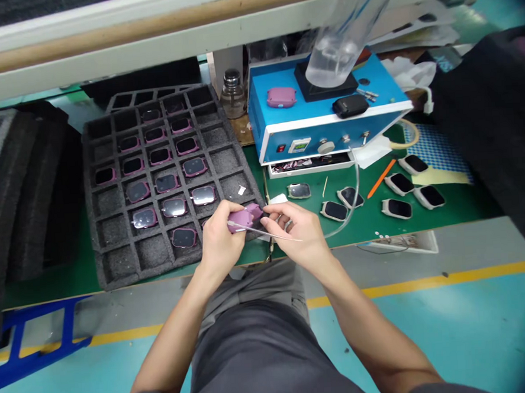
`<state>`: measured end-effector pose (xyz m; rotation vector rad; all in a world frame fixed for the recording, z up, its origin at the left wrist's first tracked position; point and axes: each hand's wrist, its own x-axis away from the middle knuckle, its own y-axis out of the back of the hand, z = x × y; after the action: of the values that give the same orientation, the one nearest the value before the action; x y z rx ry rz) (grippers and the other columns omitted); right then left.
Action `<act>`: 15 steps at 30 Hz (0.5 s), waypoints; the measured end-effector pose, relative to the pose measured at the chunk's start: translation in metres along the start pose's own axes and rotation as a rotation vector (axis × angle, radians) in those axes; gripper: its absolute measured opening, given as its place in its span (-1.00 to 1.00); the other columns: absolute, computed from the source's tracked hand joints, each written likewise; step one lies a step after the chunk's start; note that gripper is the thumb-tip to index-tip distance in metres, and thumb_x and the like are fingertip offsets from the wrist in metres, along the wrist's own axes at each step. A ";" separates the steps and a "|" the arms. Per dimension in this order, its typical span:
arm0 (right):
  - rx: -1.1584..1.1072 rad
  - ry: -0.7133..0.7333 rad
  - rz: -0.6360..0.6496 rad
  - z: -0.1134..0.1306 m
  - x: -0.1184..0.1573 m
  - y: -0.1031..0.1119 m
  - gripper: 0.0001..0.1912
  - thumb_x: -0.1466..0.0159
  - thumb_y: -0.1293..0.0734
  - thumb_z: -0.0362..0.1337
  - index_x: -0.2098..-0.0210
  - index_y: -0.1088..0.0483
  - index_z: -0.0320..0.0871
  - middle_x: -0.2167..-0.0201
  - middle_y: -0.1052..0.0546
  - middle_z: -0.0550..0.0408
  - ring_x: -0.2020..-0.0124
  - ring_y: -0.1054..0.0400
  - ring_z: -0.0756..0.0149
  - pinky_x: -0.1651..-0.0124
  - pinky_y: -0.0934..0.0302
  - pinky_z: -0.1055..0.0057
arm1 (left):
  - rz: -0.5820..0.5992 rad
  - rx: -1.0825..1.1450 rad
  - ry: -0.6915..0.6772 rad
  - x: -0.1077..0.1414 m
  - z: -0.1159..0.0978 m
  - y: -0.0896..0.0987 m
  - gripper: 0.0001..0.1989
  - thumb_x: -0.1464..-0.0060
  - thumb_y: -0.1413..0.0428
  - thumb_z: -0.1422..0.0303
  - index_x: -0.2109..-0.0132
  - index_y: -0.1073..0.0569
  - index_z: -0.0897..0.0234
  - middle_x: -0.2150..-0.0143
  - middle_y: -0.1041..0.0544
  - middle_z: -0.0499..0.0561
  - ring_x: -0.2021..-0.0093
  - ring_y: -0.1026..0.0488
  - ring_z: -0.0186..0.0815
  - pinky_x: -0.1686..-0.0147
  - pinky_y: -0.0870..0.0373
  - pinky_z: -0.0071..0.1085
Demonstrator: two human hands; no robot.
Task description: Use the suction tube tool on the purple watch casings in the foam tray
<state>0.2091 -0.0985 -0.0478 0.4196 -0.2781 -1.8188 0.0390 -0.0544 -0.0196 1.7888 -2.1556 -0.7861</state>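
Illumination was bright and even, from overhead. A soft shadow lay under the left hand [221, 246] at 6 o'clock. Glare marked the floor [431, 340] at 4 o'clock and the clear tube [346, 37] at 1 o'clock. Lens distortion bowed the shelf [147, 52] at 11 o'clock.

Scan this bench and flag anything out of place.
A small white scrap lies alone in a cell of the black foam tray, while nearby cells hold pink-framed devices; it looks stray.
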 end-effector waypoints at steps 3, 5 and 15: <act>-0.080 0.015 -0.004 0.008 -0.003 -0.005 -0.82 -0.26 -0.41 -0.20 0.21 -0.64 -0.11 0.39 -0.65 0.06 0.47 -0.45 0.31 0.36 -0.35 0.37 | -0.057 0.350 0.146 -0.004 -0.002 0.002 -0.77 -0.12 -0.33 0.25 0.23 -0.46 0.22 0.41 -0.54 -0.10 0.50 -0.48 -0.39 0.45 -0.38 -0.47; -0.139 0.031 -0.009 0.015 -0.006 -0.008 -0.82 -0.29 -0.40 -0.20 0.24 -0.65 -0.11 0.36 -0.68 0.03 0.43 -0.50 0.28 0.35 -0.38 0.37 | -0.032 0.529 0.227 -0.006 -0.004 0.004 -0.68 -0.09 -0.37 0.18 0.23 -0.43 0.24 0.47 -0.54 -0.11 0.55 -0.48 -0.41 0.51 -0.39 -0.50; -0.303 -0.042 -0.006 0.027 -0.020 -0.007 -0.82 -0.17 -0.44 -0.19 0.39 -0.67 -0.15 0.51 -0.63 0.06 0.55 -0.41 0.37 0.51 -0.28 0.46 | -0.048 0.630 0.238 -0.010 0.000 0.008 -0.65 -0.04 -0.42 0.20 0.26 -0.43 0.25 0.54 -0.54 -0.11 0.60 -0.47 -0.43 0.61 -0.32 -0.58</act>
<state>0.1965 -0.0784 -0.0232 0.1697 -0.0278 -1.8410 0.0347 -0.0444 -0.0136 2.0761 -2.3542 0.1341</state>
